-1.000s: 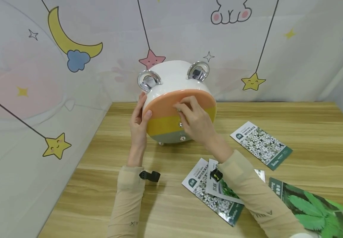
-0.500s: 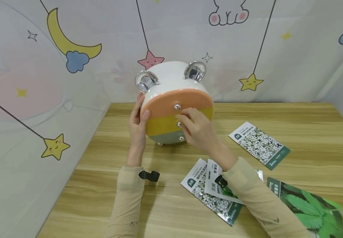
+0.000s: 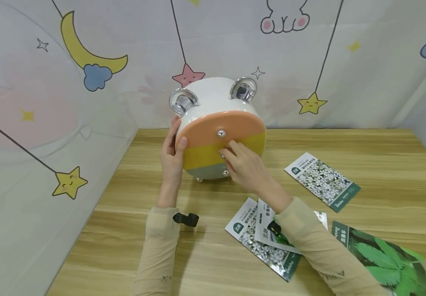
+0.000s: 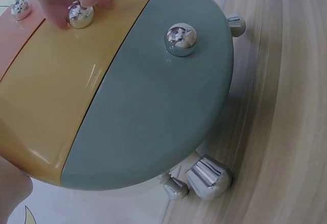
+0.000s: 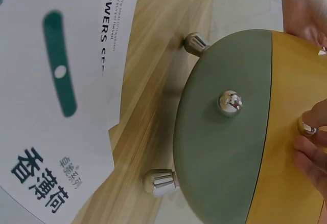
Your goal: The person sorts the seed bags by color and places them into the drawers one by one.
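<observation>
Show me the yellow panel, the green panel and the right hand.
Yellow panel point(image 4: 59, 86): left wrist view, middle of its front.
Green panel point(image 5: 222, 139): right wrist view, bare front.
Right hand point(image 3: 247, 166): head view, back of hand.

Booth-like setting, cartoon-printed cloth walls, wood-grain tabletop

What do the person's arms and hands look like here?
The left hand and right hand are ungloved. The left sleeve and right sleeve are beige and wrinkled, each with dark letter-like marks. A black strap juts from the left cuff; a small black piece shows at the right cuff.
</observation>
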A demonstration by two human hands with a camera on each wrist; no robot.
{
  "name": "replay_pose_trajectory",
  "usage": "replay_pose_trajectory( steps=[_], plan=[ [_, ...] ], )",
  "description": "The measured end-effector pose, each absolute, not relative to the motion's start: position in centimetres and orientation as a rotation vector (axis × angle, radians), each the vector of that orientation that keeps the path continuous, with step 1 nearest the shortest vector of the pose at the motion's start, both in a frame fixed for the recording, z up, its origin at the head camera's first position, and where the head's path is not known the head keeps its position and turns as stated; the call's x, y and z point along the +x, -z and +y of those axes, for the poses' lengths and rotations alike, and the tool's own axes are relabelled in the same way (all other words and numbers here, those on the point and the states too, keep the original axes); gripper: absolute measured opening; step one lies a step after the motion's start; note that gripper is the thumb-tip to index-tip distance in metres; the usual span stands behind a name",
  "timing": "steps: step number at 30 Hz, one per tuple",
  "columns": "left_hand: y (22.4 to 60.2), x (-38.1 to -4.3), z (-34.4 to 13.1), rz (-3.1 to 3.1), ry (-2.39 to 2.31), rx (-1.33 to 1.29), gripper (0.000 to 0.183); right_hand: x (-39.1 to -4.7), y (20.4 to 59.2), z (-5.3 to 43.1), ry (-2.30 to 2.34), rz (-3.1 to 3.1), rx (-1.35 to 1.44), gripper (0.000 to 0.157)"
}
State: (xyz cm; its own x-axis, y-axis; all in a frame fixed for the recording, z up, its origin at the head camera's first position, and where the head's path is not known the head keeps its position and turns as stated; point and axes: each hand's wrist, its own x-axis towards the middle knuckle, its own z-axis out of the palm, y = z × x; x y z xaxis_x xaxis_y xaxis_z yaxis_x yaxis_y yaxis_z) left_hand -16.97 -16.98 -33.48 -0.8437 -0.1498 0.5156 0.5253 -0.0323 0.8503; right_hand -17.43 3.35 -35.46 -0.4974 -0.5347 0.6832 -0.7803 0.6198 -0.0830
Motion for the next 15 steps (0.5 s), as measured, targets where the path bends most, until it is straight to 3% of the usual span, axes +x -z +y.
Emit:
replay_pose_trajectory(
  steps=[15],
  plan=[
    [33.6,-17.1,-17.1,-1.77,1.952,-0.399,0.046,-17.5,35.8,2.3,-0.508,-2.23,0.944,0.016]
  ],
)
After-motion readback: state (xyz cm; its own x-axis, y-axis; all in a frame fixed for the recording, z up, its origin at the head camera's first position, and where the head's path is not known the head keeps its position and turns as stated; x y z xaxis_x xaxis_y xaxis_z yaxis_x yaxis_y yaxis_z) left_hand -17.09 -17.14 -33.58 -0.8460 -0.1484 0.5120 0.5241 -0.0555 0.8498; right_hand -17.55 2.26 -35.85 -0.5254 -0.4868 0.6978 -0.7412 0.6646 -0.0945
